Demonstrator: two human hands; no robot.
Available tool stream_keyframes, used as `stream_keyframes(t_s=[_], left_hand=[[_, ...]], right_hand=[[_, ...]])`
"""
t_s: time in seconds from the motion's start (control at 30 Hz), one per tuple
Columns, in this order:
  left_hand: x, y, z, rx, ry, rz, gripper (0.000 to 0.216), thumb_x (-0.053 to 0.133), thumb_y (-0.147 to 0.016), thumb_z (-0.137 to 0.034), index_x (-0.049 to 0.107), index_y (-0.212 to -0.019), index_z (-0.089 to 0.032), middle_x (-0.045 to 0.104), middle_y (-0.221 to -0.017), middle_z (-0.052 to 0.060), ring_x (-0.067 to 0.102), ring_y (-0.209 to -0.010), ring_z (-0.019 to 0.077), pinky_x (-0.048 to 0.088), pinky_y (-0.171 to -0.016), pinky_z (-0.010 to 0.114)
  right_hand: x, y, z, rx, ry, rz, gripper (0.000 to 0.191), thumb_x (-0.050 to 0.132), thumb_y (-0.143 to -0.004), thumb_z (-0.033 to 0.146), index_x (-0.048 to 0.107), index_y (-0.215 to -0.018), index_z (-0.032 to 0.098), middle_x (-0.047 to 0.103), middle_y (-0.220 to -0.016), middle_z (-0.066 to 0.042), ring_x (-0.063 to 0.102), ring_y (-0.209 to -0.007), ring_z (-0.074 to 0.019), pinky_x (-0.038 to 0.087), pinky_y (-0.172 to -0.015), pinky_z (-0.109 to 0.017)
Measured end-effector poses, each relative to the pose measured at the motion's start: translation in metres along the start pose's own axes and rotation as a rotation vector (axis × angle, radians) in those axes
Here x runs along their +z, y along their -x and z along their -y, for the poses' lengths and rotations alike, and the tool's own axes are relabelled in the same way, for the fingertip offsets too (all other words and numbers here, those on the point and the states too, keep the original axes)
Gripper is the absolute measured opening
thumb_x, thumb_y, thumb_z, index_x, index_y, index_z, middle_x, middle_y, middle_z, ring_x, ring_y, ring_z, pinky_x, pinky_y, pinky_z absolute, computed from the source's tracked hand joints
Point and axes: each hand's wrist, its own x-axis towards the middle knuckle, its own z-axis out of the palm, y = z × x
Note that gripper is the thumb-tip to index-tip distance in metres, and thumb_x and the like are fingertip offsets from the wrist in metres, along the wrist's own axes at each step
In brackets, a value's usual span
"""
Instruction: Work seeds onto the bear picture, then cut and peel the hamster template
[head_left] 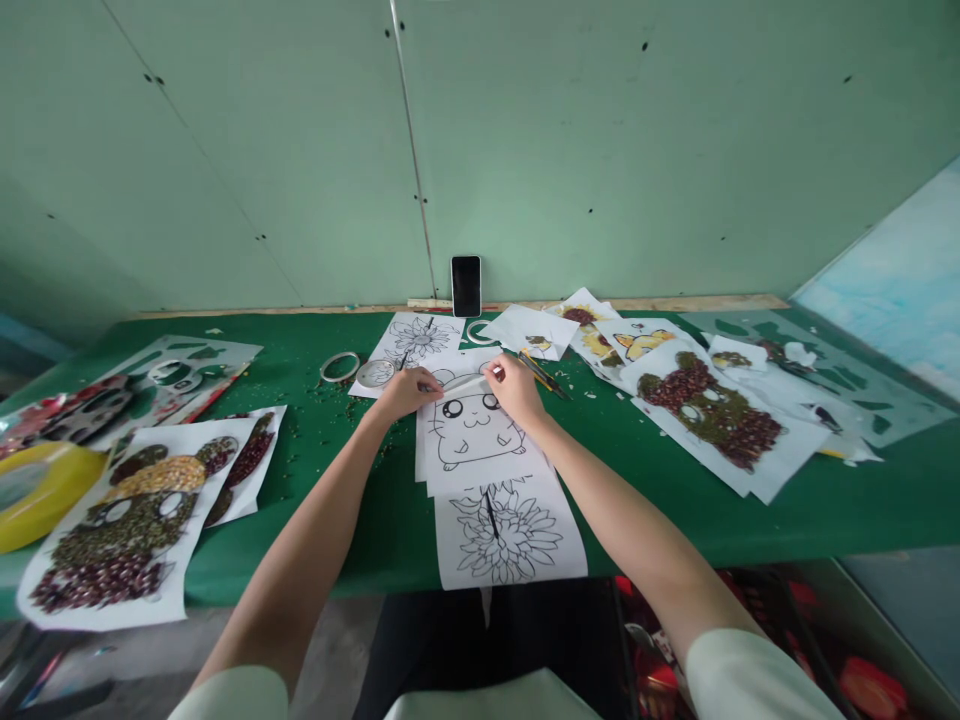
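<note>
A sheet with a black outline drawing of a hamster (pixel 472 432) lies on the green table (pixel 345 500) in front of me. My left hand (pixel 406 391) rests at its upper left edge, fingers closed in a pinch. My right hand (pixel 513 385) pinches at the sheet's top right. Between the two hands runs a thin pale strip (pixel 466 381), perhaps tape, across the top of the drawing. A flower outline sheet (pixel 506 535) lies just below, overhanging the table's front edge.
Tape rolls (pixel 340 366) lie left of my hands; pencils (pixel 544 373) lie to the right. Seed-covered pictures sit at left (pixel 120 525) and right (pixel 709 408). A phone (pixel 466 285) leans on the green wall. A yellow ring (pixel 37 490) is at far left.
</note>
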Motion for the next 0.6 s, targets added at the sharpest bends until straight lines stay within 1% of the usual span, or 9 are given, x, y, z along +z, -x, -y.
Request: stream_keyframes(t_s=[0.23, 0.47, 0.6], left_hand=[[0.0004, 0.0004, -0.0009, 0.004, -0.018, -0.004, 0.020, 0.080, -0.082, -0.044, 0.090, -0.088, -0.027, 0.082, -0.111, 0.007, 0.071, -0.085, 0.0218, 0.056, -0.077, 0.033], [0.0017, 0.0015, -0.0030, -0.011, -0.038, -0.018, 0.017, 0.080, -0.083, -0.041, 0.090, -0.088, -0.028, 0.082, -0.112, 0.006, 0.071, -0.087, 0.0216, 0.054, -0.076, 0.033], [0.0020, 0.0017, -0.0024, -0.002, -0.036, -0.016, 0.018, 0.080, -0.083, -0.041, 0.090, -0.089, -0.027, 0.083, -0.112, 0.005, 0.071, -0.086, 0.0213, 0.055, -0.077, 0.032]], right_hand=[[0.0005, -0.0002, -0.0013, -0.005, -0.002, -0.007, 0.014, 0.067, -0.102, 0.028, 0.061, -0.088, 0.027, 0.074, -0.089, -0.007, 0.069, -0.079, -0.0253, 0.054, -0.076, -0.037], [0.0008, -0.0003, -0.0017, -0.009, 0.005, -0.002, 0.014, 0.065, -0.102, 0.030, 0.061, -0.089, 0.027, 0.074, -0.088, -0.007, 0.069, -0.080, -0.0254, 0.055, -0.076, -0.037], [-0.0001, -0.0002, -0.0012, -0.005, 0.003, 0.005, 0.013, 0.066, -0.101, 0.028, 0.061, -0.089, 0.027, 0.074, -0.090, -0.007, 0.069, -0.081, -0.0253, 0.055, -0.076, -0.037]])
